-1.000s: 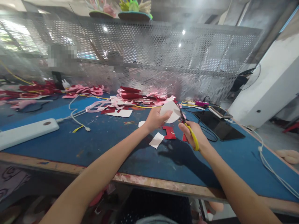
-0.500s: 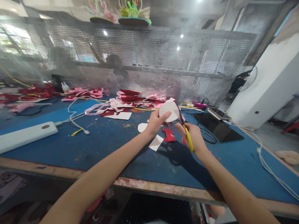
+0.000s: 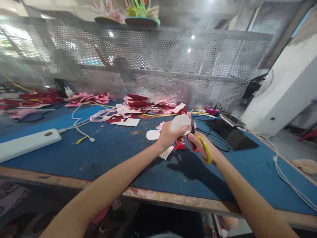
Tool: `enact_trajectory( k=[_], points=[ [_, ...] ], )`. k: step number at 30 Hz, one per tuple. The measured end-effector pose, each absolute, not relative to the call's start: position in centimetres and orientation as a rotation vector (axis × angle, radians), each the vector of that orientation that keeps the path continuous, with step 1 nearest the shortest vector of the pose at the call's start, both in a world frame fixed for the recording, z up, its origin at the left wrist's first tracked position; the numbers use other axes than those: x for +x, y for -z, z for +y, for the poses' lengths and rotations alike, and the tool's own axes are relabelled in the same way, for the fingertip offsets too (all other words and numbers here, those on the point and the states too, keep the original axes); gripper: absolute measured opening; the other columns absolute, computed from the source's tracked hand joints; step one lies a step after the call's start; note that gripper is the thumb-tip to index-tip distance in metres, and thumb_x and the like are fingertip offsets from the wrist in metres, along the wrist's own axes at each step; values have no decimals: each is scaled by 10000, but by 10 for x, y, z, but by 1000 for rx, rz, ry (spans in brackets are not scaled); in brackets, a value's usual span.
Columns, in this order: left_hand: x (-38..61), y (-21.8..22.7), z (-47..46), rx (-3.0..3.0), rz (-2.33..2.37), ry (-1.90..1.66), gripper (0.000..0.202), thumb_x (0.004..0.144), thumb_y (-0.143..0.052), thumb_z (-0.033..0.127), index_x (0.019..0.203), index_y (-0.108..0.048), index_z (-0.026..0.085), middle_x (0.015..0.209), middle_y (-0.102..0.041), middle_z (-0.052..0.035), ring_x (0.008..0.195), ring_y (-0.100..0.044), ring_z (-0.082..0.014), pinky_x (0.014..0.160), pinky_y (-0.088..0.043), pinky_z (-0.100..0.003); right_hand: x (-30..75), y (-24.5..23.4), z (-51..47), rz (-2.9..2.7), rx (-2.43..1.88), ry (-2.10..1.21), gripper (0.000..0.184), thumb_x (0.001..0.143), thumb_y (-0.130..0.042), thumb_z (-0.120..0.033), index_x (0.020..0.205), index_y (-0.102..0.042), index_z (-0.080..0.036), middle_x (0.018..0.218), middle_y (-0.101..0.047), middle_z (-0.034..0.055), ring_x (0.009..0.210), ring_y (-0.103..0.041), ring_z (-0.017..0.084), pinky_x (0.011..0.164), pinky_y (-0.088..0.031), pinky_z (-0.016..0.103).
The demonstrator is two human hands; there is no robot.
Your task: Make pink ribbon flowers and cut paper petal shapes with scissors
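Observation:
My left hand [image 3: 169, 136] pinches a rounded white paper piece [image 3: 178, 122] and holds it above the blue table [image 3: 119, 155]. My right hand [image 3: 201, 144] grips yellow-handled scissors [image 3: 199, 140], whose blades meet the right edge of the paper. Under my hands lie a red cut-out [image 3: 180, 144] and a white scrap [image 3: 166, 152]. Another white oval scrap [image 3: 153, 135] lies just left of my left hand.
A heap of red, pink and white offcuts [image 3: 146, 105] lies at the table's far side before a perforated metal screen [image 3: 158, 66]. A white power strip [image 3: 27, 143] with cables sits at left. A dark tablet [image 3: 231, 134] and a phone [image 3: 232, 120] lie at right.
Both hands have dropped slightly toward the table. The paper piece has tilted flatter in my left hand, and the scissors have shifted along its edge.

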State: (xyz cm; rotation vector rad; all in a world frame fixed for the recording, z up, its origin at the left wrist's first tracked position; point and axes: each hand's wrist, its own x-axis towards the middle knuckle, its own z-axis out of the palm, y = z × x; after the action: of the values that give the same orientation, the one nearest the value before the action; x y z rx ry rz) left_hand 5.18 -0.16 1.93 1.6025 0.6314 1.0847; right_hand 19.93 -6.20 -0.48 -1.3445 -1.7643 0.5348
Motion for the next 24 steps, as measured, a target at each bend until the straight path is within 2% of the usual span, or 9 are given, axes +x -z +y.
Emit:
enact_trajectory(
  k=[5,12,18,20,24],
  points=[
    [51,-19,-1,1631,603,-1044,210,696,-654,331,674,-590,132,447,-561,31,351,-523,-107,358,-438,-210,200,7,-62,-1756,-1381,-510,502,851,-290,-649,626,-393,-213,496,-447,-24,466,-430,130,485,-357,257],
    [52,-16,2,1621,564,-1071,244,697,-669,361,706,-614,123,471,-578,20,333,-504,-93,333,-406,-192,198,4,-63,-1700,-1473,-441,564,832,-271,-695,546,-381,-221,423,-424,-13,416,-391,123,449,-327,255],
    [53,-17,3,1603,582,-1091,237,697,-673,345,648,-593,128,447,-550,26,329,-483,-84,331,-390,-186,193,2,-63,-1639,-1585,-367,612,818,-242,-733,499,-371,-226,393,-416,4,397,-398,135,463,-327,268],
    [55,-15,2,1545,593,-1131,231,693,-673,345,681,-599,127,472,-560,25,342,-485,-84,345,-407,-193,191,1,-63,-1626,-1594,-336,622,800,-256,-753,492,-374,-226,388,-421,6,403,-404,138,476,-331,269],
    [60,-12,2,1372,561,-1244,310,709,-656,390,868,-628,126,644,-637,-5,450,-535,-96,406,-454,-209,187,3,-62,-1573,-1594,-294,610,772,-332,-758,499,-395,-216,400,-438,1,416,-402,132,477,-324,263]
  ],
)
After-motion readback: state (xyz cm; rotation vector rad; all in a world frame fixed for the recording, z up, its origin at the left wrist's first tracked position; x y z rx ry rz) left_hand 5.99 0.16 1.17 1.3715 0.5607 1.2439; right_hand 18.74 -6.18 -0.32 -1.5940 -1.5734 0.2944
